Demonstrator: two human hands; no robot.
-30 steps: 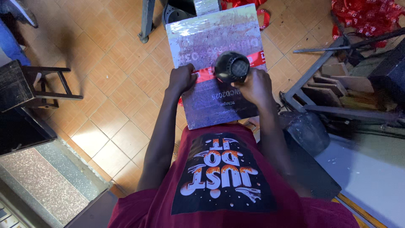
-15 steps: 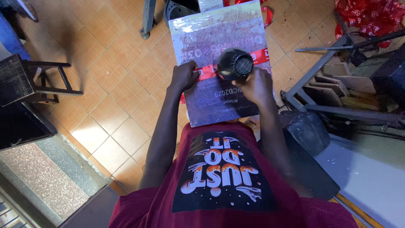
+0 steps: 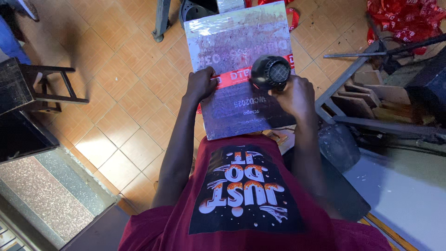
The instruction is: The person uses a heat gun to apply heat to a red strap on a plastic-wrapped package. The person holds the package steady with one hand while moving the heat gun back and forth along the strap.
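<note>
Item: flat printing board (image 3: 241, 56), grey-white with faded red staining, lying lengthwise away from the person, its near end just above the lap. A red printed ribbon (image 3: 232, 78) lies across the board's middle from side to side.

Left hand (image 3: 200, 84): fingers curled and pressed down on the ribbon at the board's left edge, pinning the strip flat. It sits in the same spot as in the earlier views.

Right hand (image 3: 293, 95): fingers wrapped fully round the handle of a black hair dryer (image 3: 271, 72), a closed grip. The dryer's round grilled end faces up toward the camera and its body lies over the ribbon's right part. Compared with a second ago, the dryer sits a little further right and nearer the board's right edge; the hand has shifted with it.

Surroundings: orange tiled floor (image 3: 116, 93); dark wooden stool (image 3: 42, 88) well apart to the left; heap of red ribbons (image 3: 409, 21) at upper right; metal frame (image 3: 371, 79) with wooden pieces to the right; maroon printed shirt (image 3: 246, 200) in the foreground.
</note>
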